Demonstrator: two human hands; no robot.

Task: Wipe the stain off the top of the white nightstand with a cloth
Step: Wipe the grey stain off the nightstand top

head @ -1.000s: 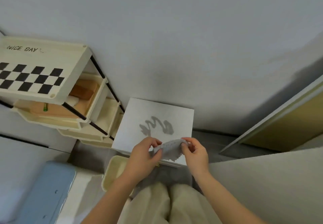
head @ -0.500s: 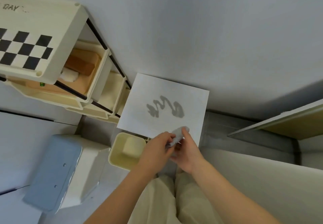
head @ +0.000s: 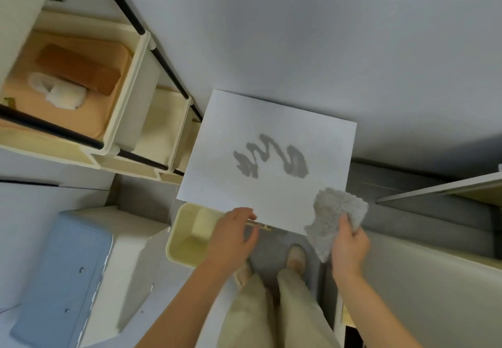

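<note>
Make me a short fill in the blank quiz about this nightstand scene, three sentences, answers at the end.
1. The cloth is held in the person's ____ hand.
2. The stain on the nightstand top is ____ in colour.
3. The left hand rests at the nightstand's ____ edge, holding nothing.

Missing words: right; grey; front

Showing two bare forearms with no sleeves, no watch or rings on the left hand point(head: 231, 236) or the right hand point(head: 349, 244). Wearing loose beige trousers point(head: 271, 312), creased along the legs, and pale cream slippers point(head: 296, 259) with rounded toes.
</note>
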